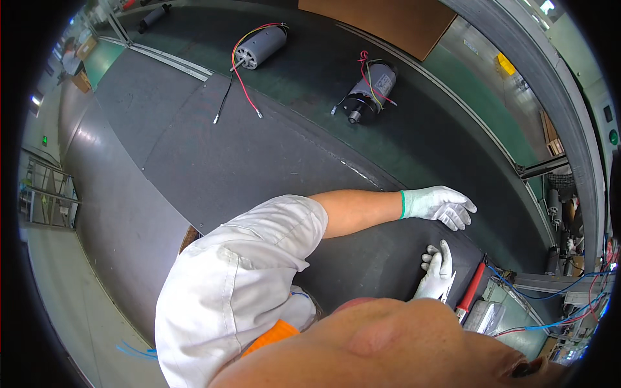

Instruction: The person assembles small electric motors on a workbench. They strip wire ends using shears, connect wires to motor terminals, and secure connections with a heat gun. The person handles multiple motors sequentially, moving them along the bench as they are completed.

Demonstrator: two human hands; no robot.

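Observation:
My left hand, in a white glove with a green cuff, reaches over the edge between the grey worktop and the dark green belt. Its fingers are loosely bent and apart, with nothing visible in them. Just nearer, my right hand, also in a white glove, has some fingers stretched and others curled. I see nothing gripped in it, though its lower part is hidden. Beside it lies a red-handled tool. Farther off on the belt rest a grey electric motor with red and yellow-green wires and another motor with trailing leads.
The grey worktop borders the dark belt. A dark cylinder lies at the far left, and a brown cardboard panel stands at the back. Blue air hoses and a clear plastic bag are at the right.

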